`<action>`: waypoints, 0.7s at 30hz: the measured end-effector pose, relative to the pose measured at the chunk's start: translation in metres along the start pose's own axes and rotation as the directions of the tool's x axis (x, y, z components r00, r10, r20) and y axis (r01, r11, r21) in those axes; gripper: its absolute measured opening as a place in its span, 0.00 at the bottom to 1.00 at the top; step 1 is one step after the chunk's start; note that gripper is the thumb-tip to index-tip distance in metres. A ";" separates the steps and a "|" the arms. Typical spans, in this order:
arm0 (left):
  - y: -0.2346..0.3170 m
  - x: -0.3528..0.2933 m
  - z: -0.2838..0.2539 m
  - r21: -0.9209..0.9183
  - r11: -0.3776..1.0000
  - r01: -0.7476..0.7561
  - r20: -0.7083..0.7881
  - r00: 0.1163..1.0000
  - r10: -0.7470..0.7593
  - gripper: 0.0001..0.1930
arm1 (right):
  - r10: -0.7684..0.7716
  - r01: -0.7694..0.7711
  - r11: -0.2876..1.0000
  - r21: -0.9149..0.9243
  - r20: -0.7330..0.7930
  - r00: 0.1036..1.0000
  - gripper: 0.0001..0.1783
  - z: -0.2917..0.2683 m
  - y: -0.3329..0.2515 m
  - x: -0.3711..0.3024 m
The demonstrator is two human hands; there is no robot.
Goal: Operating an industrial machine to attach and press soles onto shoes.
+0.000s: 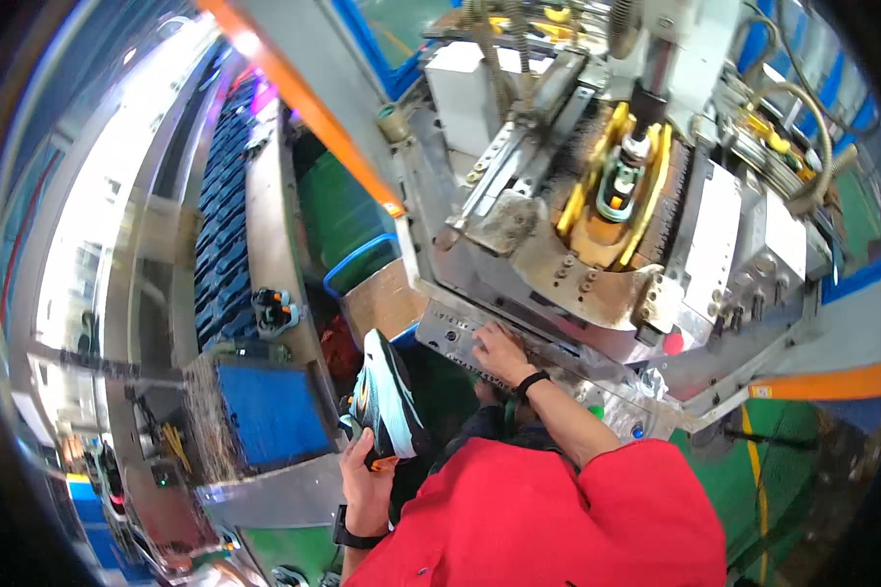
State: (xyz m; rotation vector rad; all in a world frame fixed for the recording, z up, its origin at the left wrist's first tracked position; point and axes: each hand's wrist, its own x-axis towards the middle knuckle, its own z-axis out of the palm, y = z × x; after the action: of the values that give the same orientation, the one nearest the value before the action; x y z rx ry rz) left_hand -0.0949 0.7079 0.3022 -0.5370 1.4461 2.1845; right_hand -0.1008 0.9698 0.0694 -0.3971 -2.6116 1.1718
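Observation:
My left hand (365, 479) grips a light blue and black sneaker (387, 386) by its orange-marked end, with the other end pointing up and away from me. My right hand (502, 352) lies on the metal control panel (440, 328) at the front of a large machine, fingers spread and nothing visible in them. Beyond that hand, another shoe (617, 191) sits in the machine between two yellow side pads (653, 196), under a vertical press rod (646, 108). The machine hides part of this shoe.
Along the left runs a conveyor with a dark blue ridged belt (223, 215); a small dark shoe (274, 311) rests at its side. A blue-rimmed crate (328, 274) with cardboard stands between conveyor and machine. Red (672, 342), green (597, 411) and blue buttons (639, 430) line the machine's front.

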 end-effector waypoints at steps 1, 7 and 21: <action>0.004 -0.004 0.004 -0.003 1.000 -0.003 0.028 1.000 0.003 0.13 | -0.037 0.037 0.999 0.006 0.032 0.999 0.12 0.002 0.002 0.000; 0.005 -0.014 -0.038 0.089 0.994 -0.057 -0.003 0.998 0.057 0.14 | 0.033 -0.044 0.989 0.142 0.083 0.996 0.12 0.002 -0.006 0.009; -0.048 -0.025 -0.329 -0.487 0.818 -0.307 -0.697 0.701 -0.152 0.11 | -0.592 0.571 0.721 0.393 -0.080 0.802 0.11 0.033 -0.317 0.168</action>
State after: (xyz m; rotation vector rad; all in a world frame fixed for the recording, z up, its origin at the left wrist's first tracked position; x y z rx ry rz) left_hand -0.0248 0.4157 0.1581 -1.7444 1.0683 2.6272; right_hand -0.3139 0.8027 0.3067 0.5194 -2.1693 1.4163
